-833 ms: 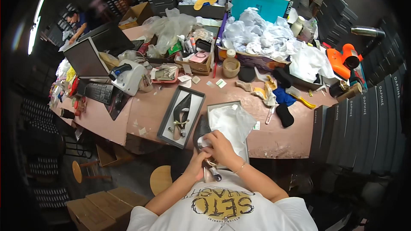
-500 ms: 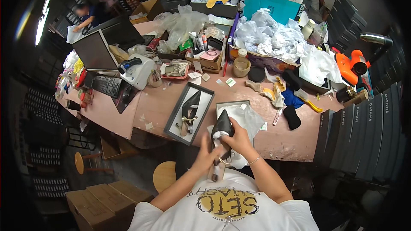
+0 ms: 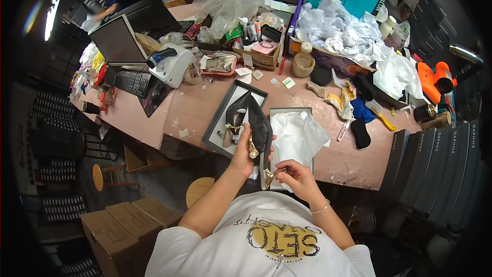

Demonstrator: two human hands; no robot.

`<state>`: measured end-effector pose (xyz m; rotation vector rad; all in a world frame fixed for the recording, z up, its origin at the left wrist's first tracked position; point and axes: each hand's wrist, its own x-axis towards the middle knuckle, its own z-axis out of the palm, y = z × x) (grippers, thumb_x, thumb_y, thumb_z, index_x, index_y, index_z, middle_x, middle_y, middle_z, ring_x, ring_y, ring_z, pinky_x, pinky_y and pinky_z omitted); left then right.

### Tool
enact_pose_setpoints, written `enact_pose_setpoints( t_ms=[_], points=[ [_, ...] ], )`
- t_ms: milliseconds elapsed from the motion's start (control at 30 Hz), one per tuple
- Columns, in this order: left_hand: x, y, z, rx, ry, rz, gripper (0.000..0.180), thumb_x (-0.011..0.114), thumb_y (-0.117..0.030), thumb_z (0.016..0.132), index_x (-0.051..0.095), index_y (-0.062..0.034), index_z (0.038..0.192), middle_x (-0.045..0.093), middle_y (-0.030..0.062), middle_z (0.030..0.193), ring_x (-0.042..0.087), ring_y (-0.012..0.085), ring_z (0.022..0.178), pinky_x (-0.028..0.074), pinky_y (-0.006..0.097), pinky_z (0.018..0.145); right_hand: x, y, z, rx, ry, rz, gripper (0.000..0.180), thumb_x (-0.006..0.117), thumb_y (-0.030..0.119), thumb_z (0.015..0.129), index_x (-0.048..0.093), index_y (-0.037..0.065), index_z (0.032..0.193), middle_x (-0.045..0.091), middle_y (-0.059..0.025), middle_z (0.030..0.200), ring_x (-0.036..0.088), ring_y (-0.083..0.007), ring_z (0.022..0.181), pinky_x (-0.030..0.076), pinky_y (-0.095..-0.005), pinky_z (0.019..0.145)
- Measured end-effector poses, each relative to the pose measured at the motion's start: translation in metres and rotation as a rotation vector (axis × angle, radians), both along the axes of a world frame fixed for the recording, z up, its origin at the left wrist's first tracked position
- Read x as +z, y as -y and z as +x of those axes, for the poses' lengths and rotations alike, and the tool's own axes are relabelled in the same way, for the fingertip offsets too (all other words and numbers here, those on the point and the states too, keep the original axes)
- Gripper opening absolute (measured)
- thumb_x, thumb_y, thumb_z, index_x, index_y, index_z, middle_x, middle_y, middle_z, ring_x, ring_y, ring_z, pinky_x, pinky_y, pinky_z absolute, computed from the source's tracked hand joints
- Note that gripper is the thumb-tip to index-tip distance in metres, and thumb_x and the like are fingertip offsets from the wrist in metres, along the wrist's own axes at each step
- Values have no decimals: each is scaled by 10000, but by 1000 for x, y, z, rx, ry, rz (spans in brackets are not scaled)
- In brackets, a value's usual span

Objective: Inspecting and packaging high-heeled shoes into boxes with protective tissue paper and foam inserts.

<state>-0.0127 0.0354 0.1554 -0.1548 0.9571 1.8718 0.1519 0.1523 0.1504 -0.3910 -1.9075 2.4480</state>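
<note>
A black pointed-toe shoe (image 3: 260, 125) is held toe-away above the table, partly over a grey shoebox (image 3: 210, 131). My left hand (image 3: 245, 151) is closed around its side, next to a gold ornament. Near the heel end, my right hand (image 3: 297, 178) pinches the shoe's thin strap, beside a gold bow (image 3: 269, 175). Another black shoe (image 3: 237, 107) with a gold bow lies in the grey shoebox, partly hidden behind the held one. White tissue paper (image 3: 297, 136) fills a second open box just right of my hands.
Blue-handled scanner (image 3: 163, 55), keyboard (image 3: 132, 82) and monitor (image 3: 118, 41) stand at left. Crumpled paper fills a large box (image 3: 338, 33) at the back. An orange heat tool (image 3: 433, 78) and stacked dark shoeboxes (image 3: 435, 169) are at right. Another person (image 3: 108, 2) works at the far left.
The held shoe now leans over the left box. My left hand has come up to grip its side. My right hand has moved from the upper part down to the strap near the heel.
</note>
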Motion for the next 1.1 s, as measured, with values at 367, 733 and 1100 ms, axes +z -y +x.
enact_pose_setpoints(
  t_ms=[367, 733, 1100],
  points=[
    [-20, -4, 9, 81, 113, 64, 322, 669, -131, 843, 493, -125, 1112, 591, 77, 977, 610, 167, 746, 542, 408, 781, -13, -161, -13, -372, 123, 532, 256, 642, 146, 865, 626, 10, 1082, 676, -129, 950, 648, -186, 842, 498, -318, 744],
    [-47, -35, -21, -47, 95, -121, 271, 587, -331, 928, 543, -76, 1010, 575, 48, 887, 552, 135, 664, 472, 443, 906, -113, -357, -72, -457, 703, 1739, 277, 706, 241, 763, 623, 81, 974, 597, -112, 923, 584, -326, 865, 438, -464, 797],
    [-17, -31, -63, 26, -116, -23, 437, 603, -427, 900, 554, 1, 972, 552, 51, 780, 537, 129, 653, 516, 340, 799, -125, -328, -81, -608, 386, 1408, 577, 669, 170, 785, 452, 56, 1308, 573, -173, 1031, 574, -334, 902, 473, -412, 781]
  ],
)
